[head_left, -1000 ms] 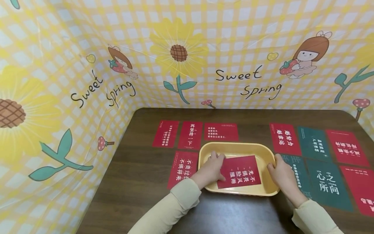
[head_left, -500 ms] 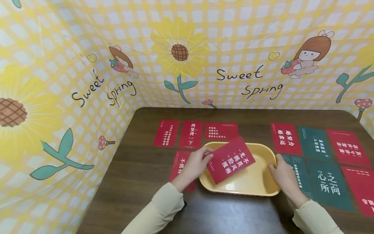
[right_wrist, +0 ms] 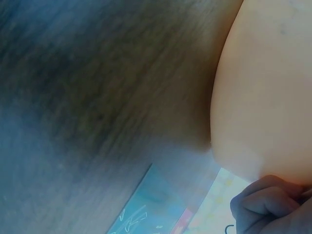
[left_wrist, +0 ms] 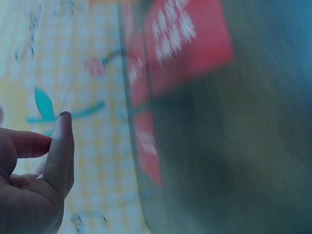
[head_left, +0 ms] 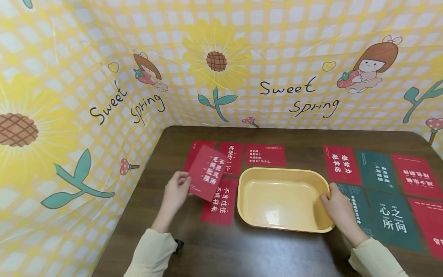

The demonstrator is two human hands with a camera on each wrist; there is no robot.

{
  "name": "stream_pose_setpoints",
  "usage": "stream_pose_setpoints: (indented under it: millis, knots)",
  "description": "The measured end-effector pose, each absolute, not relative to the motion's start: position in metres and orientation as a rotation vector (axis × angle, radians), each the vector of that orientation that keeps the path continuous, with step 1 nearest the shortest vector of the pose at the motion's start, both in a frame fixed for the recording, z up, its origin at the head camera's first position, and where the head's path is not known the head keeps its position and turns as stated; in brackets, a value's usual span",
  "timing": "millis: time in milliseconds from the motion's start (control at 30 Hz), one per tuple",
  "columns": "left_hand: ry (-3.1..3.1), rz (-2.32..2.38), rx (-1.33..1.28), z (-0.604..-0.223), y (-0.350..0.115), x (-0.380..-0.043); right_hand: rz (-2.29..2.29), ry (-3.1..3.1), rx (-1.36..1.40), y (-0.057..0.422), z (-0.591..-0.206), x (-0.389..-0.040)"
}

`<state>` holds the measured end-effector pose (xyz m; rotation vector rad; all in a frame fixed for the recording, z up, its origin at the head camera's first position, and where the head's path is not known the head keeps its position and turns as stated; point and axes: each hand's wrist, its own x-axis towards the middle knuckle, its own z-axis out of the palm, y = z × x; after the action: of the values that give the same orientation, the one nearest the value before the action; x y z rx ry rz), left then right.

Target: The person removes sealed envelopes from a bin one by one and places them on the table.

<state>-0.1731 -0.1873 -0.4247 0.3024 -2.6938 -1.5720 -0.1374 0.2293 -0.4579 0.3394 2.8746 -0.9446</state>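
Note:
My left hand (head_left: 176, 190) pinches a red card (head_left: 207, 173) with white Chinese characters by its left edge. The card is tilted above the table and overlaps the red cards lying at the left. In the left wrist view, the thumb and fingers of the left hand (left_wrist: 44, 175) come together, and the cards beyond are blurred. A yellow plastic tray (head_left: 277, 200) sits in the middle with nothing inside it. Its right rim is gripped by my right hand (head_left: 340, 207). The right wrist view has the tray's outer wall (right_wrist: 263, 92) beside the curled fingers (right_wrist: 265, 202).
Flat at the left lie a red card (head_left: 219, 207), another red card (head_left: 231, 154) and one (head_left: 265, 154) behind the tray. Right of the tray are a red card (head_left: 342, 165), a green card (head_left: 396, 219) and several more. A checked cloth (head_left: 242, 69) walls the brown table (head_left: 152, 207).
My left hand has lifted the red card out of the tray and carried it leftward over the cards there. My right hand stays on the tray's rim.

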Motion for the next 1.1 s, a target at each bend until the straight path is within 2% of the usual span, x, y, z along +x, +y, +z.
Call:
stream_pose_setpoints:
  millis: [200, 500, 1100]
  knots:
    - [-2.692, -1.627, 0.5, -0.436, -0.229, -0.161, -0.943, 2.868, 0.344, 0.228, -0.456, -0.137]
    - [-2.738, -1.682, 0.636, -0.454, -0.244, -0.152, -0.948, 2.851, 0.355, 0.229, -0.456, -0.137]
    - [-3.05, -0.918, 0.507, -0.466, -0.239, -0.143, -0.931, 2.862, 0.35, 0.23, -0.458, -0.138]
